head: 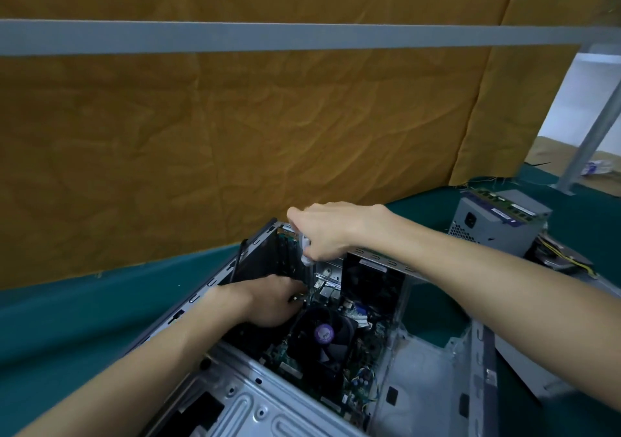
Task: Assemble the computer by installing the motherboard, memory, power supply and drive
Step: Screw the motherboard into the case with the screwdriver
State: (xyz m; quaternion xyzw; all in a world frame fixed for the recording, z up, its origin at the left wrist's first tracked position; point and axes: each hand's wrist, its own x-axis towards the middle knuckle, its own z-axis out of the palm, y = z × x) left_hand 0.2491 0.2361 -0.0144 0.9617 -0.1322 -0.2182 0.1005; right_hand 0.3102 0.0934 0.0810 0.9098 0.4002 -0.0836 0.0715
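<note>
The computer case [353, 386] lies open side up on the green-covered counter [67, 329], its long axis running from the near edge diagonally away toward the far left. Inside it the motherboard [356, 379] lies flat against the case floor, long axis along the case, with the black cooler fan [324, 336] and its purple hub label facing up.

The right hand [324, 231] is above the far end of the case, fingers curled round the pale handle of a screwdriver [306, 255]. The tool stands nearly upright, handle up under the fist, shaft pointing down into the case toward the far edge of the motherboard; the tip is hidden behind the left hand.

The left hand [268, 300] reaches down inside the case just beyond the fan, its fingers bent together at a small spot on the board beside the screwdriver shaft. Whether they pinch anything cannot be told; the fingertips are in shadow.

The grey power supply [494, 221] sits outside the case at the far right corner of the counter, socket face toward the camera, with memory sticks [500, 201] lying across its top and yellow and black cables [568, 262] trailing to its right.
</note>
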